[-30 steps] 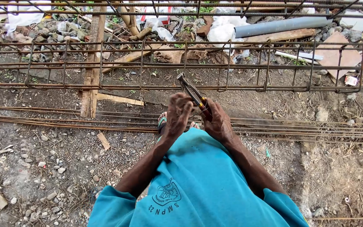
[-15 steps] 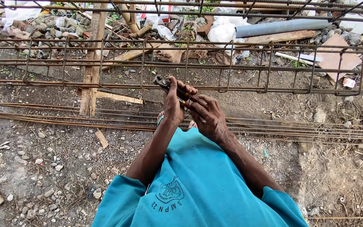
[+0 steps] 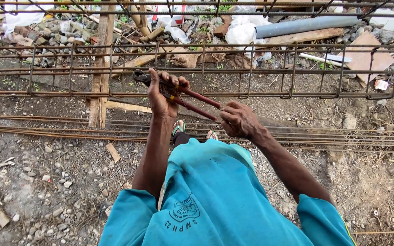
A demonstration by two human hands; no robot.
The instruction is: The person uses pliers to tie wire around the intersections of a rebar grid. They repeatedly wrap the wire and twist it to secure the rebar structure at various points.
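Note:
A rusty rebar cage (image 3: 270,70) of long bars and square stirrups lies across the ground in front of me. My left hand (image 3: 163,93) grips a pair of red-handled pincers (image 3: 192,101) near its head, whose jaws (image 3: 138,75) sit at a cage bar. My right hand (image 3: 239,119) is closed near the ends of the handles, apparently pinching a thin wire. Both arms reach out over my teal shirt (image 3: 215,196).
Long loose rebars (image 3: 46,130) run along the gravel ground beneath my hands. A wooden plank (image 3: 100,68) stands under the cage at left. Behind the cage lie rubble, a grey pipe (image 3: 306,27), boards and white plastic. My sandalled feet (image 3: 178,128) show below the hands.
Both hands moved left along the cage. The pincers swung from pointing up to pointing left, their head now against a bar, and my right hand slid back to the handle ends.

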